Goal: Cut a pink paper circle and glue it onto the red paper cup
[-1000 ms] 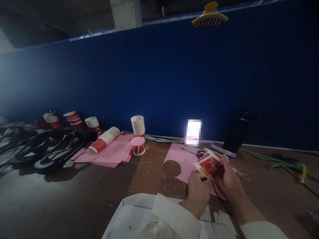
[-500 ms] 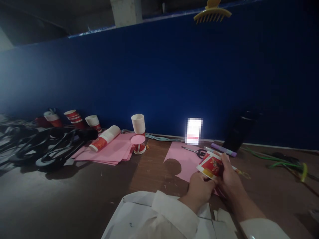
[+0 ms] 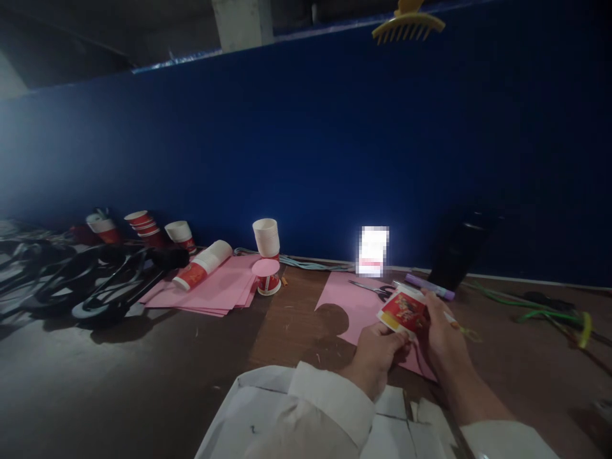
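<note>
A: Cup (image 3: pixel 402 310) in red and white sits between both hands in the lower right of the frame, held above the pink sheet (image 3: pixel 356 307) that has a round piece cut out of its left edge.

B: How are the hands set on it?

A: The left hand (image 3: pixel 377 357) is closed on the cup's lower end from below; the right hand (image 3: pixel 442 335) wraps the far side, fingers curled against the wall. Both are clamped on the cup.

B: Anything different from a second ago?

A: Only a little. The cup has been turned slightly in the fingers and now lies more level, its printed side facing the camera. The left hand has shifted lower and a touch left, and the right thumb has crept further over the top. The cup itself has barely travelled.

B: So what do you read from that?

A: My judgement: the person is turning the cup over in the grip, checking or adjusting it, rather than setting it down or picking up a tool.

B: And around them?

A: Scissors (image 3: pixel 373 290) and a purple marker (image 3: pixel 429 286) lie just beyond the hands, untouched. Toward the middle left, an upside-down cup capped with a pink disc (image 3: pixel 266 278) stands beside a stack of pink sheets (image 3: pixel 210 292), with a tube of nested cups (image 3: pixel 203 264) lying on it.
</note>
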Tool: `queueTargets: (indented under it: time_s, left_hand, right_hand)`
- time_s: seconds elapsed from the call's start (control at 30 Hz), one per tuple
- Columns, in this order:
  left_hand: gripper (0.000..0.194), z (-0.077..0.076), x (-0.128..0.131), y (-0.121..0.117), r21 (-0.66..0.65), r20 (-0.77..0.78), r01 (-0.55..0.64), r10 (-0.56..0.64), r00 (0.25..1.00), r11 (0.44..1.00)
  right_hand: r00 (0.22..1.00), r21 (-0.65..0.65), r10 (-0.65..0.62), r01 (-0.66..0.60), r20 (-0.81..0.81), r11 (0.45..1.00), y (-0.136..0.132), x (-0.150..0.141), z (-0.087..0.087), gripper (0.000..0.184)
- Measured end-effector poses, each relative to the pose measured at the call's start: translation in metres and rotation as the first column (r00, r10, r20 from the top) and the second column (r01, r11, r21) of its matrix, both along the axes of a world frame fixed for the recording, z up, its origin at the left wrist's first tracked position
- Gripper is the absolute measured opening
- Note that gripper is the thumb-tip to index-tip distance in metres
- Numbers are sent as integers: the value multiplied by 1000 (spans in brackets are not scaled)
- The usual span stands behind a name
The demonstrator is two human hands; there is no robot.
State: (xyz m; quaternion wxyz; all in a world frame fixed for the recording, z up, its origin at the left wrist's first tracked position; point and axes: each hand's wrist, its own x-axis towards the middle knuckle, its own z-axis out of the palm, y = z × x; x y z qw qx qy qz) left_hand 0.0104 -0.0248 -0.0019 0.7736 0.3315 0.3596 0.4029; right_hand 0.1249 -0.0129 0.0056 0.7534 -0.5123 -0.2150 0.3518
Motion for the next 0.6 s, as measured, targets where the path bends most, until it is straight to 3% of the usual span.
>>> queueTargets:
  time_s: [0.13, 0.27, 0.4, 0.6]
  left_hand:
    - [45, 6, -6, 4, -145, 123, -57, 76, 990, 988]
    - [37, 4, -7, 11, -214, 135, -100, 131, 982, 972]
    - [22, 3, -7, 15, -245, 259, -213, 276, 926, 946]
    - [18, 12, -15, 14, -194, 426, -260, 320, 846, 946]
  right_hand:
    - [964, -4, -167, 171, 205, 985, -9, 1, 5, 55]
    - [792, 0, -224, 272, 569, 962, -23, -12, 18, 55]
    - [577, 176, -218, 129, 787, 976, -34, -26, 22, 45]
    - [508, 154, -109, -48, 854, 987, -38, -34, 9, 25]
